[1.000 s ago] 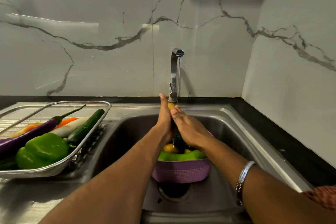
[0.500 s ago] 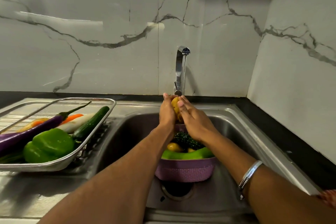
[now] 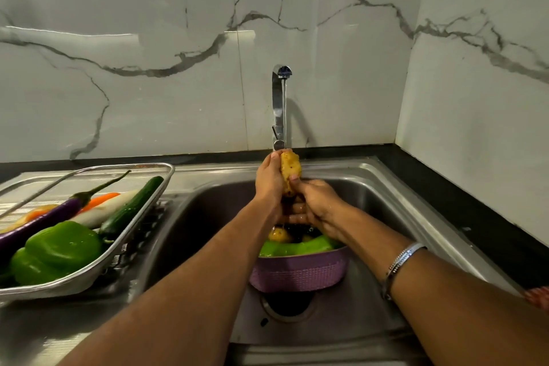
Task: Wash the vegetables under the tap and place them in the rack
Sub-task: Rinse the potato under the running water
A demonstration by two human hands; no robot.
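Observation:
Under the running tap (image 3: 280, 104) I hold a yellow-brown potato (image 3: 290, 171) upright. My left hand (image 3: 269, 180) grips its left side. My right hand (image 3: 316, 205) holds its lower end from the right, thumb on the potato. Below them a purple basket (image 3: 298, 275) stands in the sink (image 3: 383, 187) over the drain, with a long green vegetable, a yellow one and dark greens inside. On the left drainboard a wire rack (image 3: 139, 226) holds a green pepper (image 3: 58, 249), a purple aubergine (image 3: 53, 215), a cucumber (image 3: 130, 206), a white radish and a carrot.
A marble-look wall rises behind the sink and along the right side. A black counter strip (image 3: 463, 211) runs along the sink's right edge. The drain opening (image 3: 286, 304) shows just in front of the basket.
The potato now sticks up higher above my hands under the stream. My right hand has slid down from its upper part to its lower end. The view has shifted slightly.

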